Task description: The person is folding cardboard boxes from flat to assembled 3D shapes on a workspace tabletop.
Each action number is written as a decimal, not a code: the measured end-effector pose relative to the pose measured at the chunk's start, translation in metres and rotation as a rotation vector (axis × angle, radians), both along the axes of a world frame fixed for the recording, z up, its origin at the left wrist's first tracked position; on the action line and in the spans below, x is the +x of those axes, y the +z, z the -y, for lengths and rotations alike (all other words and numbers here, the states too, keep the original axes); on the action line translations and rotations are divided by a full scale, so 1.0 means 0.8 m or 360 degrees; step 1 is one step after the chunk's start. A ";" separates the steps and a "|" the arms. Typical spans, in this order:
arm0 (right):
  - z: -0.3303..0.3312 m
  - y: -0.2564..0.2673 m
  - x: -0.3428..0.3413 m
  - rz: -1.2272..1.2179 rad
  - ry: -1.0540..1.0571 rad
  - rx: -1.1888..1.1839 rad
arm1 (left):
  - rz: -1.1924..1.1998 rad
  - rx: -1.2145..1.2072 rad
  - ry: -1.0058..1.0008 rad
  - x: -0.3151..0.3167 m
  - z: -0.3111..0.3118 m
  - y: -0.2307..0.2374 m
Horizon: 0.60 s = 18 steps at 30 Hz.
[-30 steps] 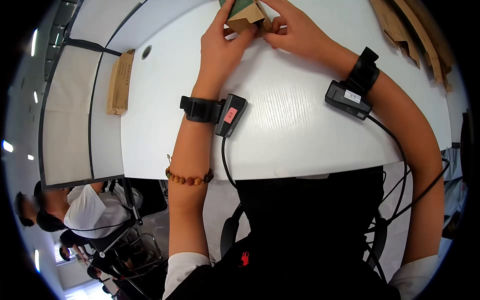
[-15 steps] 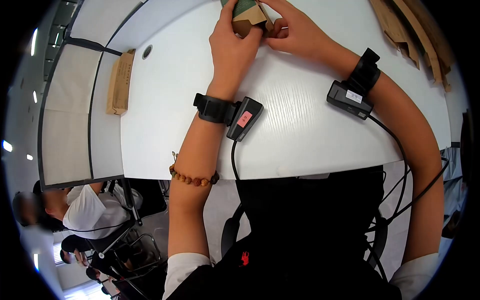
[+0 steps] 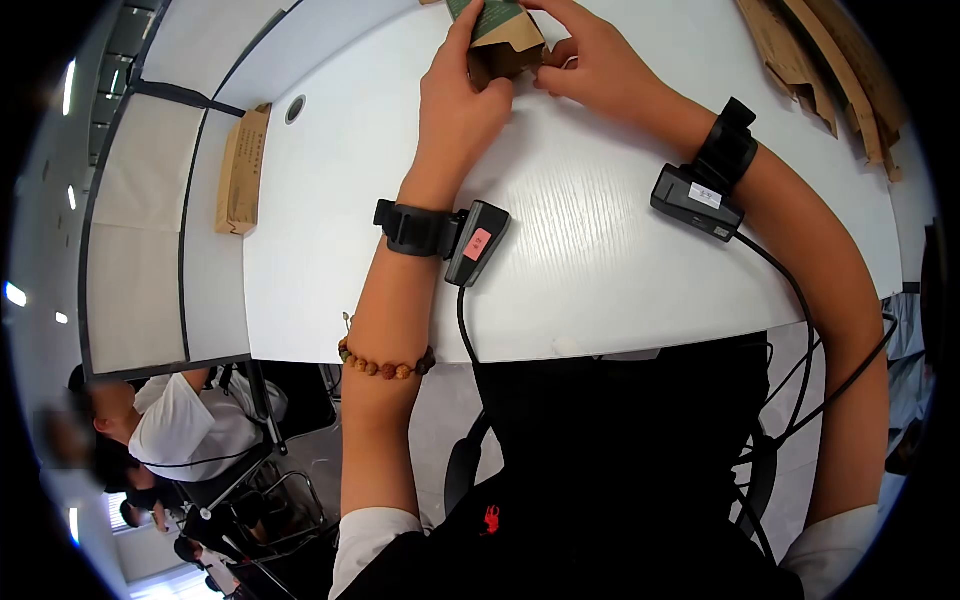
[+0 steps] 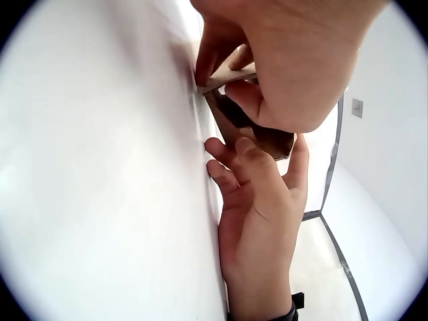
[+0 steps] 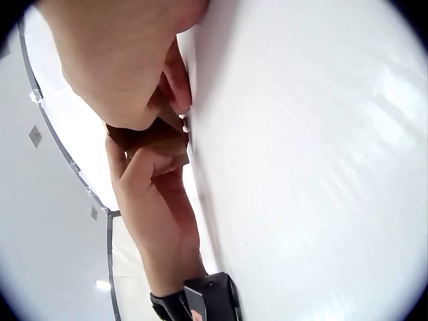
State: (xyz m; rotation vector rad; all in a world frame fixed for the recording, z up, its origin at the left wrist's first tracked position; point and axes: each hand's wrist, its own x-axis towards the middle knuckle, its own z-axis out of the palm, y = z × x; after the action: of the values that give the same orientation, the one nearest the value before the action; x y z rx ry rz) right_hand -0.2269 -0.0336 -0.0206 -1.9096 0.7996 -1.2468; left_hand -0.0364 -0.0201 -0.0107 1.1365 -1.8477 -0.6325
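Observation:
A small green and brown cardboard box [image 3: 507, 28] is held between both hands at the top of the head view, its near end open and dark inside. My left hand [image 3: 462, 110] grips its left side, with the fingers along the side and the thumb at the open end. On the other side my right hand [image 3: 600, 68] holds the right edge, fingers curled near the end flap. In the left wrist view the box [image 4: 271, 142] shows its open end between the two hands. The right wrist view shows the box [image 5: 157, 139] partly covered by fingers.
A long brown carton [image 3: 242, 170] lies at the left by the grey divider [image 3: 135, 230]. Flattened cardboard pieces [image 3: 815, 70] lie at the upper right of the white table [image 3: 590, 260]. A round cable hole [image 3: 295, 109] is at the upper left. People sit beyond the divider.
The left hand and forearm have shifted right, and the left thumb has moved off the box's end, so more of its dark inside shows. The right hand has barely moved.

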 end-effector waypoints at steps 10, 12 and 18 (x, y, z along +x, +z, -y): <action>-0.001 0.002 -0.001 -0.0017 -0.0119 0.0050 | -0.0037 0.0175 -0.0033 0.000 0.003 0.002; 0.003 -0.006 0.002 0.0032 -0.0184 -0.0158 | 0.0030 0.0134 -0.0037 -0.002 0.002 0.003; 0.008 -0.008 -0.004 0.0044 0.0012 -0.0030 | 0.0083 0.0056 0.0002 -0.004 -0.002 0.004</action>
State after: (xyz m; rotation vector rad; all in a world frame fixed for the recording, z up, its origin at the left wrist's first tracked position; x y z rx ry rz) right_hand -0.2299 -0.0397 -0.0272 -1.9047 0.7684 -1.2774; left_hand -0.0399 -0.0185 -0.0073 1.1872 -1.8862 -0.6424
